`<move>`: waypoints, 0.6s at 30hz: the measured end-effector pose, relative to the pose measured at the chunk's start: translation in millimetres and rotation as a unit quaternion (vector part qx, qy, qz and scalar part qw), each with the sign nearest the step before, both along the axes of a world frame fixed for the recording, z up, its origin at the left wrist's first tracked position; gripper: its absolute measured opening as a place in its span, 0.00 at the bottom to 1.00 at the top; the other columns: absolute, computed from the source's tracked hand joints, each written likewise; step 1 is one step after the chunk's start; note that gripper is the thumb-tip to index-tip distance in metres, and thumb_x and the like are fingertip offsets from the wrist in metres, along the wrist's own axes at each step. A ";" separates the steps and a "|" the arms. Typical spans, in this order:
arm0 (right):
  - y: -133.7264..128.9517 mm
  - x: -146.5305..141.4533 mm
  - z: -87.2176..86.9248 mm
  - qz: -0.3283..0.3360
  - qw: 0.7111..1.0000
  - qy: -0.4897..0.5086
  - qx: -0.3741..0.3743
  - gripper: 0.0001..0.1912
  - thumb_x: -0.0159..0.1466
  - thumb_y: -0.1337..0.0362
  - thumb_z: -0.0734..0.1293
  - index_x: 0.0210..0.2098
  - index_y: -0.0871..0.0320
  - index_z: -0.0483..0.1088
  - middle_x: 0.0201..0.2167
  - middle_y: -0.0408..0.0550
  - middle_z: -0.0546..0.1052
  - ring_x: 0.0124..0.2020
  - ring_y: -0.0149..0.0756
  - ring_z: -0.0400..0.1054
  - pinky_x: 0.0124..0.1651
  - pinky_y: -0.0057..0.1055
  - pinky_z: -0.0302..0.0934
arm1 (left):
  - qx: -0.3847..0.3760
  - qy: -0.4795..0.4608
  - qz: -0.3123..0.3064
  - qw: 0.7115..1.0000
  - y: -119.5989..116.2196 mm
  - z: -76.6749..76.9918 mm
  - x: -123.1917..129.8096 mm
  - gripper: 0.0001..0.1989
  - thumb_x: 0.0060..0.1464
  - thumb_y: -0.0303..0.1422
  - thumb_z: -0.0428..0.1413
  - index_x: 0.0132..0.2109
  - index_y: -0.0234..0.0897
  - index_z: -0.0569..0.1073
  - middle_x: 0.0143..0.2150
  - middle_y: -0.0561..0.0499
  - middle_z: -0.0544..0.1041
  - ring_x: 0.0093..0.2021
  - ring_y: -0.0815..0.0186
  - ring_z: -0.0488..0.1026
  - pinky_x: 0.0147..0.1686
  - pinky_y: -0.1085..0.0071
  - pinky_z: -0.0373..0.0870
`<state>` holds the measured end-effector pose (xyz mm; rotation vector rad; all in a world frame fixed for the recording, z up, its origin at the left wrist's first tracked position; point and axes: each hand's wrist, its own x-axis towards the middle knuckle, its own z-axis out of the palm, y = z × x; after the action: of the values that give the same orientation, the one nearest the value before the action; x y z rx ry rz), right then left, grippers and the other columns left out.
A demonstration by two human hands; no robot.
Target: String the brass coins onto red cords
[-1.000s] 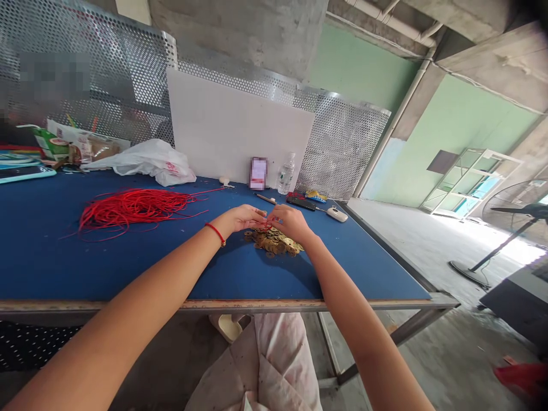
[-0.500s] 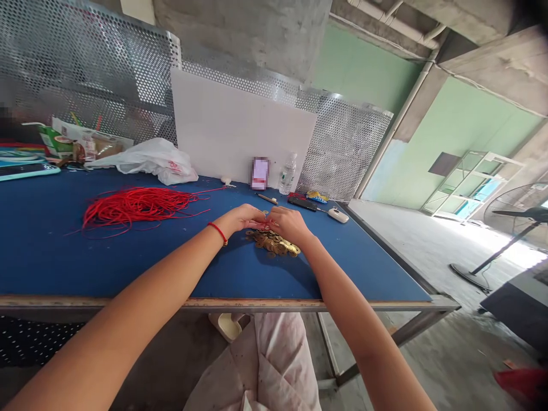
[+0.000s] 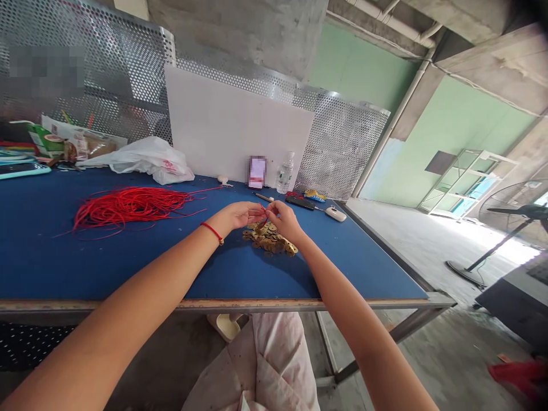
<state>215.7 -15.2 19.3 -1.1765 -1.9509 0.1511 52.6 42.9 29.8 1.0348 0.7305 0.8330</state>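
Left hand (image 3: 237, 216): narrow pinch, fingertips converging at table centre, on a short red cord strand (image 3: 262, 220). Right hand (image 3: 283, 221): also narrow, thumb and index pinching the same strand, fingertips just beside the left hand's. Cannot tell if a coin is held in the pinch; fingers hide that spot. Both hands hover just above a loose pile of brass coins (image 3: 269, 238), which lies on the blue table (image 3: 128, 271) directly below them, near the near-far middle of the top. Coins overlap and sit flat or slightly tilted.

Red cord bundle (image 3: 128, 208): loose tangle left of the hands, well apart from the coins, with a few long ends trailing right towards the left hand. Red bracelet (image 3: 213, 231) on the left wrist.

Far edge, right of centre: blurred phone (image 3: 257, 172) upright against a white board (image 3: 237, 125), plastic water bottle (image 3: 285, 173) just right of it. Far right of the hands: small pen-like tool (image 3: 264, 197), black handheld device (image 3: 299, 202), white computer mouse (image 3: 335, 213). Far left: white plastic bag (image 3: 149, 162), snack packets (image 3: 72, 142). Perforated metal sheet (image 3: 342, 149) stands behind the table.
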 end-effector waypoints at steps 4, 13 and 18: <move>6.1 -0.9 -4.7 0.038 0.995 0.087 -0.031 0.06 0.63 0.61 0.60 0.33 0.57 0.64 0.26 0.41 0.70 0.29 0.30 0.64 0.34 0.26 0.57 | 0.021 0.012 -0.012 1.000 -4.2 2.9 1.5 0.06 0.41 0.18 0.62 0.25 0.31 0.75 0.25 0.49 0.76 0.29 0.70 0.73 0.39 0.73 0.71; 11.4 -1.3 -8.8 0.075 0.977 0.182 -0.077 0.05 0.61 0.61 0.61 0.31 0.56 0.63 0.22 0.39 0.69 0.24 0.30 0.65 0.31 0.28 0.61 | 0.063 0.019 -0.026 0.998 -10.9 6.9 2.7 0.06 0.35 0.20 0.64 0.25 0.30 0.76 0.27 0.50 0.76 0.32 0.70 0.71 0.45 0.71 0.67; 13.4 -0.4 -9.8 0.070 0.976 0.191 -0.079 0.05 0.61 0.62 0.62 0.30 0.56 0.64 0.23 0.41 0.71 0.26 0.31 0.68 0.33 0.29 0.64 | 0.070 0.024 -0.018 0.997 -13.1 7.0 4.0 0.06 0.35 0.21 0.63 0.23 0.31 0.74 0.26 0.51 0.74 0.31 0.70 0.71 0.45 0.69 0.67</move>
<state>215.4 -1.8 9.5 -1.0218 -1.7000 0.5741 56.6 29.8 36.8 1.1939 0.6999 0.8393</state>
